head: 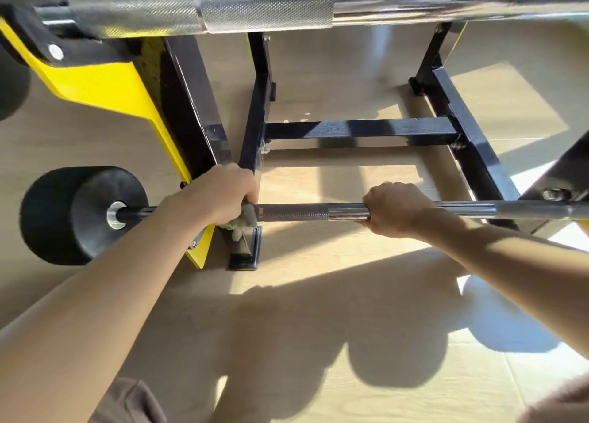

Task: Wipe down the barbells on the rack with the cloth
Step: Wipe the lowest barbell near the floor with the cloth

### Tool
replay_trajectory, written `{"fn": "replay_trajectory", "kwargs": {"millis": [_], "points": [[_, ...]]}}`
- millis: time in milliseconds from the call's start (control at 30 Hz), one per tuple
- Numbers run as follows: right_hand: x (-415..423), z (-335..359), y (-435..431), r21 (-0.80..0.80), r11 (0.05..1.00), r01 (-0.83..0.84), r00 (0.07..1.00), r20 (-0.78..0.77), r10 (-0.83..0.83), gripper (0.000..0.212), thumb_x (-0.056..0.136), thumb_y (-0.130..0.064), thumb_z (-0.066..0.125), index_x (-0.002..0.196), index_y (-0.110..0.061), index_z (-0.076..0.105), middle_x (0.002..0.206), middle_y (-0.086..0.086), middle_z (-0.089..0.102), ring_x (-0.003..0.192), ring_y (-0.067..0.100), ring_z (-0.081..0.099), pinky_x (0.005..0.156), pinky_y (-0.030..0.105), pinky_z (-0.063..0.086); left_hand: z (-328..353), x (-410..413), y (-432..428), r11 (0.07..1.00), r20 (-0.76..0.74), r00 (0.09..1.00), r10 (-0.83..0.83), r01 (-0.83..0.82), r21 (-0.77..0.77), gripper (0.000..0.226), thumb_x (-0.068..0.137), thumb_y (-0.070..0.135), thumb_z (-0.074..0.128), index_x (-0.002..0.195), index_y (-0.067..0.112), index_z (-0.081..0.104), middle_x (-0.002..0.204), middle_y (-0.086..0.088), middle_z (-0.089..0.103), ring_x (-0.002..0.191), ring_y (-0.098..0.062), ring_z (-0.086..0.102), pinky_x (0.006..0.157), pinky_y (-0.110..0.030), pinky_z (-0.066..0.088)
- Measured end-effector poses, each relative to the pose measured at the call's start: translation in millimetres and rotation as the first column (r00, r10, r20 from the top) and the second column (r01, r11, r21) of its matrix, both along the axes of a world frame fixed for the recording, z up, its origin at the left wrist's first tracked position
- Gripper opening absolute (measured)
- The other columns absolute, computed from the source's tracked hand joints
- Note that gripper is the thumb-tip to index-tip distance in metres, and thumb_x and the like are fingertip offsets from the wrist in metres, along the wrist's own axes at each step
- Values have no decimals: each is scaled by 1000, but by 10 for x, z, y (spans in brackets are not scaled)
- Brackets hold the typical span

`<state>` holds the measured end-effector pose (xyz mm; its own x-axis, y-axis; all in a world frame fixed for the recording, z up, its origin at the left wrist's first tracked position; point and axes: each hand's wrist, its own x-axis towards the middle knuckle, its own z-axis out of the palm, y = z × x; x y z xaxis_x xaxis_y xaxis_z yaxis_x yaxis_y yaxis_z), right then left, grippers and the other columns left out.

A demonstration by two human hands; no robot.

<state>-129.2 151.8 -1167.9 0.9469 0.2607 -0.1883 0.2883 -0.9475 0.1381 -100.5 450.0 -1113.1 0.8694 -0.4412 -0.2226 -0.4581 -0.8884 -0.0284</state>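
A chrome barbell lies across the low pegs of the rack, with a black round weight on its left end. My left hand grips the bar near the left upright with a pale grey-green cloth wrapped under the fingers. My right hand grips the bare bar further right, at the end of a knurled stretch. A second barbell with knurled grip sits higher on the rack, across the top of the view.
The rack has black steel uprights and a black base frame, with yellow side plates at the left. A black foot stands just below my left hand. Light wooden floor with shadows lies beneath.
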Motion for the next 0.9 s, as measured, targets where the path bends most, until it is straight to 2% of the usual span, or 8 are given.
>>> {"fn": "replay_trajectory", "kwargs": {"millis": [133,233,333,433,567,667,767,900], "points": [[67,91,-1,24,1000,-9,985,-174,13,45,96,-56,50,99,-14,65,74,-6,44,74,19,49,65,32,43,13,-46,-296,863,-75,994,-78,29,-505,22,93,16,68,110,27,76,98,18,70,85,8,61,88,-16,47],[130,113,-2,90,995,39,956,-292,-11,36,93,-51,60,93,-15,63,75,-3,53,66,13,52,62,32,47,-205,-137,-631,779,-129,976,-176,58,-624,27,97,20,64,122,29,71,111,15,73,94,6,64,90,-21,50],[204,110,-28,192,967,167,889,-453,-63,29,87,-42,70,84,-15,63,70,2,61,57,19,58,57,36,52,-453,-217,-771,867,-128,973,-192,107,-486,50,103,36,52,151,32,41,134,6,63,110,-15,61,95,-41,49],[251,144,-53,235,928,289,797,-596,-97,30,87,-34,74,99,-7,66,64,6,52,51,21,47,51,30,42,-576,-217,-710,954,-20,971,-237,229,-194,67,103,46,43,159,30,9,124,2,58,100,-18,57,85,-37,44],[289,166,-53,233,913,335,738,-668,-100,40,87,-26,75,106,7,63,57,6,48,45,19,41,51,29,38,-510,-73,-401,990,-119,984,-129,121,-76,66,99,59,35,156,28,19,108,2,63,87,-16,61,71,-32,47],[273,148,-48,238,914,328,763,-638,-107,39,85,-24,76,103,8,65,57,7,49,45,21,43,51,29,40,-430,10,-138,995,-268,963,-20,-7,-97,51,101,61,25,137,30,45,98,1,65,85,-16,62,64,-29,41],[226,148,-28,224,932,284,833,-539,-124,32,83,-30,74,94,-1,68,58,5,56,44,19,51,52,26,44,-476,38,-175,967,-283,958,-34,-39,-250,64,98,64,14,117,21,57,89,-1,65,84,-20,61,78,-40,48],[-95,-45,-34,128,986,108,991,69,-117,19,84,-38,64,90,-20,61,78,1,64,78,27,65,65,31,40,-663,-108,-760,921,-75,972,-223,185,-344,54,101,60,14,134,32,46,92,4,57,76,-15,56,75,-39,48]]}}
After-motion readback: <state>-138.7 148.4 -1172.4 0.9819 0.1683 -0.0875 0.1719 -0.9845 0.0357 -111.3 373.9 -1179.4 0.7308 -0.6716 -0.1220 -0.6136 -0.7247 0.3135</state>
